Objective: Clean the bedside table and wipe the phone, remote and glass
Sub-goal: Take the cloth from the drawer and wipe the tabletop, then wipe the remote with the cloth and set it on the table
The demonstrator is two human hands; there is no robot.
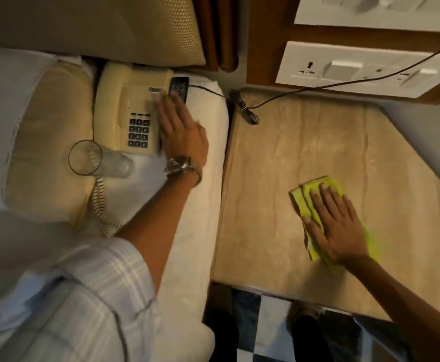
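My right hand (337,226) lies flat, fingers spread, on a folded yellow-green cloth (315,189) pressed onto the beige marble bedside table (279,158). On the bed to the left sit a cream phone (130,105), a black remote (179,87) and a clear glass (96,159) lying on its side. My left hand (179,129) rests open against the phone's right edge, fingertips just below the remote. It holds nothing.
A black cable (245,108) coils at the table's back left corner and runs up to a white socket panel (357,69) on the wall. The phone's coiled cord (100,205) trails down the bed. Checkered floor (265,330) shows below the table's front edge.
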